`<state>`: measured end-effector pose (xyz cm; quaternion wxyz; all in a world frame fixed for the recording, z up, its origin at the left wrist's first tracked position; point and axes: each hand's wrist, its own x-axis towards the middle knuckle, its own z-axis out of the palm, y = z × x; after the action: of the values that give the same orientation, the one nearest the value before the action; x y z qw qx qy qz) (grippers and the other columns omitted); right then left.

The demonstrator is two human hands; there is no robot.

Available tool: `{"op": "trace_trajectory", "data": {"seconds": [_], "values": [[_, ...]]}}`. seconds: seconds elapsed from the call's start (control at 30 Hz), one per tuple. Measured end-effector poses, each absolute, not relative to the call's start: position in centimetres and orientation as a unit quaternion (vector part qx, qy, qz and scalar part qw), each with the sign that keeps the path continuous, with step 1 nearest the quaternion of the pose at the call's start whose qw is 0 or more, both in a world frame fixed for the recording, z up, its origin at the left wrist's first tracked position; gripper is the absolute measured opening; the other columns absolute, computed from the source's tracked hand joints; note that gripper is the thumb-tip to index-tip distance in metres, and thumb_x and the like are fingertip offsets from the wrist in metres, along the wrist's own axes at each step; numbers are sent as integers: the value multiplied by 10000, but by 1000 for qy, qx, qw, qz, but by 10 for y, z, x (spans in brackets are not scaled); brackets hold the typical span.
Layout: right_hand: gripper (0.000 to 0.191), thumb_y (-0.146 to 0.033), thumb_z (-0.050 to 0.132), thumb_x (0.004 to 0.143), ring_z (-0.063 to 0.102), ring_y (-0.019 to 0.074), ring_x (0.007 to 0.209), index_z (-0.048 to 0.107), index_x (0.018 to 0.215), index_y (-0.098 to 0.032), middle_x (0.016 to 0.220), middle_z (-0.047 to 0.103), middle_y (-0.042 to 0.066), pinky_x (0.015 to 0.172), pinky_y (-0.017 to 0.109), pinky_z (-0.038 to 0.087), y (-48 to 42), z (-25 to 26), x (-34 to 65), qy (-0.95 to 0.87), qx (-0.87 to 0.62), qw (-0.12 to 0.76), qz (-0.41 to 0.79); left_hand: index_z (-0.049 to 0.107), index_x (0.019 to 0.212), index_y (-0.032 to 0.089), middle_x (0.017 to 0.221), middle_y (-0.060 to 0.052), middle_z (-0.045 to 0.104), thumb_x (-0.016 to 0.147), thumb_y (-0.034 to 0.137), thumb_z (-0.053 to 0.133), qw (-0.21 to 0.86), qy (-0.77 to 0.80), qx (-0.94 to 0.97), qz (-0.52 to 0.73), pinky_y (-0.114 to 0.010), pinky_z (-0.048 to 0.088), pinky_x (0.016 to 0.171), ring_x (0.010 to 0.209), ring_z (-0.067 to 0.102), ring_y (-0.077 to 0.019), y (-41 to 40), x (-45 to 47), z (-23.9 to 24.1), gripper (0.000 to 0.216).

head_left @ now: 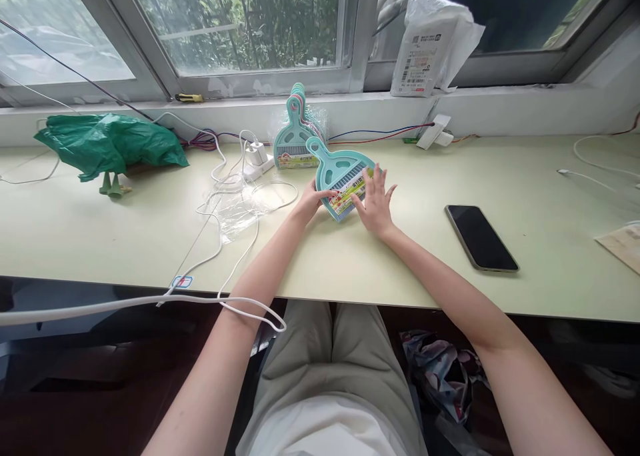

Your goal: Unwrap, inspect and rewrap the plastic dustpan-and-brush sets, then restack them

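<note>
A teal mini dustpan-and-brush set with a colourful label lies tilted on the pale green desk. My left hand grips its left edge, fingers curled around it. My right hand rests on its right side with fingers spread and stretched out. Behind it, a stack of the same sets in teal and pink stands in clear wrap against the window ledge.
A black phone lies face up to the right. White cables and a charger trail across the left, over crumpled clear plastic. A green plastic bag sits far left. A white parcel leans on the sill.
</note>
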<state>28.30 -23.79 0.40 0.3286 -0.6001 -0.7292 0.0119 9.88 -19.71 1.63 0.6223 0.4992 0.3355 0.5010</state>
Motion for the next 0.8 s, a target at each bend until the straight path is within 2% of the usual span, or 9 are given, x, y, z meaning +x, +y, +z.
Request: {"op": "trace_trajectory", "data": {"seconds": [0.07,0.13,0.17,0.23,0.3,0.37,0.43,0.53,0.8], "values": [[735,-534,287,952,-74,334,1508,-48,1555,-280,1644,-66,89,1107,725,90,-240,12,287,-674,-618,404,18,596,1095,201,1063,-48,692,578,176,772,617,337,493,513,-376,513,938,1042,648,-239,-197,99,16,548],[763,-550,339,937,0,305,1517,-27,1549,-277,1645,-19,102,1139,646,204,-240,17,291,-615,-618,483,86,585,1136,213,1048,-36,691,585,178,772,614,330,491,523,-372,505,946,1039,650,-228,-198,100,17,584],[760,-555,378,927,86,289,1514,27,1543,-282,1640,63,110,1140,596,272,-239,18,292,-589,-603,516,153,576,1161,221,1047,-31,690,589,177,772,613,326,491,525,-371,500,954,1043,650,-223,-199,100,18,607],[697,-564,476,892,334,265,1442,224,1482,-290,1564,328,113,1090,513,408,-237,15,290,-545,-538,547,338,558,1200,234,1060,-25,689,596,174,772,615,320,494,525,-374,489,973,1056,648,-217,-200,101,20,644],[567,-536,595,839,560,242,1263,432,1318,-281,1375,570,85,1002,457,512,-237,9,284,-495,-455,540,506,551,1212,236,1076,-27,689,600,177,773,617,320,497,520,-378,486,980,1063,647,-218,-201,102,21,654],[421,-445,685,796,675,213,1071,530,1143,-265,1188,685,44,922,419,571,-238,4,276,-441,-402,543,591,554,1209,229,1077,-34,692,605,187,779,620,321,501,511,-383,491,976,1059,649,-225,-202,102,20,646],[312,-347,706,793,713,188,947,554,1049,-254,1073,723,15,874,397,598,-240,1,271,-403,-387,562,610,563,1202,220,1051,-38,698,610,203,786,626,319,505,501,-387,494,970,1044,656,-230,-201,101,18,633],[219,-291,681,819,727,182,875,574,1001,-231,996,738,15,852,398,610,-241,3,270,-386,-384,579,606,575,1191,208,1003,-38,705,605,215,797,632,310,510,495,-393,495,965,1017,665,-233,-198,102,16,627],[243,-309,723,788,722,204,938,583,968,-225,1006,738,27,867,412,611,-242,2,271,-379,-387,596,592,575,1195,203,1029,-51,705,616,219,794,631,325,515,482,-415,492,964,1028,662,-242,-199,101,19,619]]}}
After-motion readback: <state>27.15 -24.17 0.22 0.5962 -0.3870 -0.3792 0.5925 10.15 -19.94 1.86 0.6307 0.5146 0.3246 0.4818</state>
